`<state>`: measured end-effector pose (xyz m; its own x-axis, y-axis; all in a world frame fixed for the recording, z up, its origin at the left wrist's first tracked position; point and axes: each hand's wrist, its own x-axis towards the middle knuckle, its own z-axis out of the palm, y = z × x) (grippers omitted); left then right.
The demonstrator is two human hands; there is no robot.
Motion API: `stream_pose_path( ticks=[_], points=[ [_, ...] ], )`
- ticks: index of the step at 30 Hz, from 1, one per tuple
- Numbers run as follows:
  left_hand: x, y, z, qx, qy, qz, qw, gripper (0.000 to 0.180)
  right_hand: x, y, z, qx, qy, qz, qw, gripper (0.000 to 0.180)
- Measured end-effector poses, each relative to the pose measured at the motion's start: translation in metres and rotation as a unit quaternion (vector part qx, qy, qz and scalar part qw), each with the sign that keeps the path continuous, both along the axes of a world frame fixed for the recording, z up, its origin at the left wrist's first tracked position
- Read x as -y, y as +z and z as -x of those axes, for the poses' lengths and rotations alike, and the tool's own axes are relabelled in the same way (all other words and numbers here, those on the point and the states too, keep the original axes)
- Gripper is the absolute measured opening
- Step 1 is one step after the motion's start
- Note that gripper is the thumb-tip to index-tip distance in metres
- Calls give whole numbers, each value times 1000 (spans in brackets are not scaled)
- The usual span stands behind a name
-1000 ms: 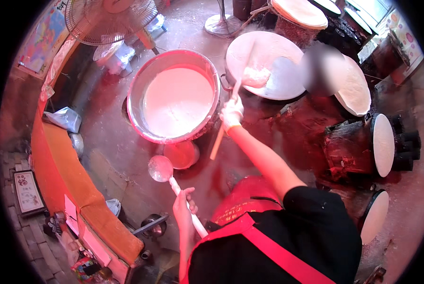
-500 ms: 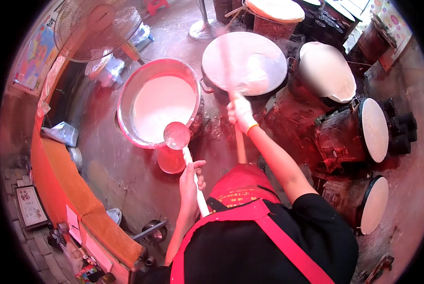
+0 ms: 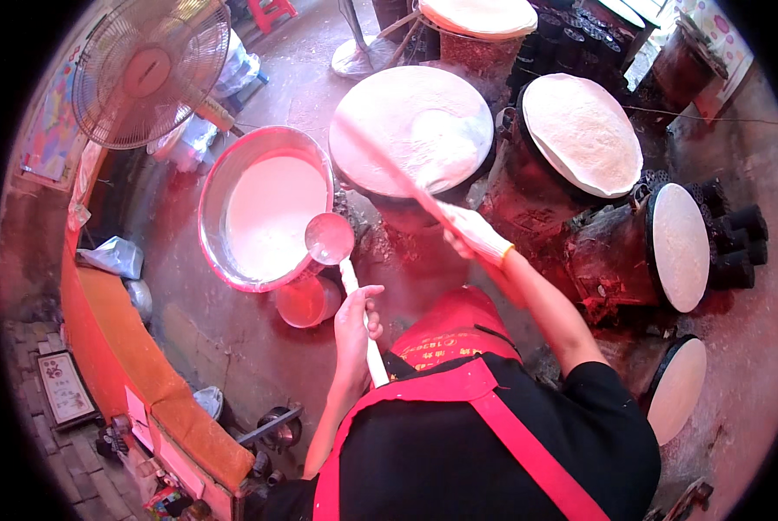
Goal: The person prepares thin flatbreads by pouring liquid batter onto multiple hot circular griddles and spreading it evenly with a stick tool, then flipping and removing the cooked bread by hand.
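My left hand (image 3: 356,319) grips the white handle of a metal ladle (image 3: 330,239), whose bowl hangs over the right rim of a big metal basin (image 3: 218,200) full of pale batter. My right hand (image 3: 469,232), in a white glove, holds a long wooden stick (image 3: 387,167) that is blurred as it lies across a round griddle (image 3: 380,113). A patch of wet batter (image 3: 441,148) is spread on the right half of that griddle.
Several more round griddles on dark stoves stand to the right, one with a thin sheet (image 3: 584,130) on it. A small bowl (image 3: 306,300) sits below the basin. An electric fan (image 3: 150,69) stands at upper left, an orange counter edge (image 3: 119,347) at left.
The ladle rose from beside the small bowl up to the basin's right rim. My right hand swung the stick from upright to slanting across the near griddle, where a batter patch now lies.
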<state>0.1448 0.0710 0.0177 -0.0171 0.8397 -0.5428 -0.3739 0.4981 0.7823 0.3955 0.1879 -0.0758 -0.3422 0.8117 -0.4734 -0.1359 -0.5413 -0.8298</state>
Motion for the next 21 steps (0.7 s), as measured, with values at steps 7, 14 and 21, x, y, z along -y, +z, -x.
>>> stream_pose_path(
  ticks=[7,14,21],
  points=[
    [-18,7,-46,-16,-5,-15,1000,30,-40,-1,-106,18,-111,37,993,28],
    [-22,12,-66,-13,19,-26,999,31,-26,1,-124,75,87,12,993,47],
    [-24,15,-79,-29,18,-11,999,38,-125,8,-138,151,-87,-118,978,35]
  ],
)
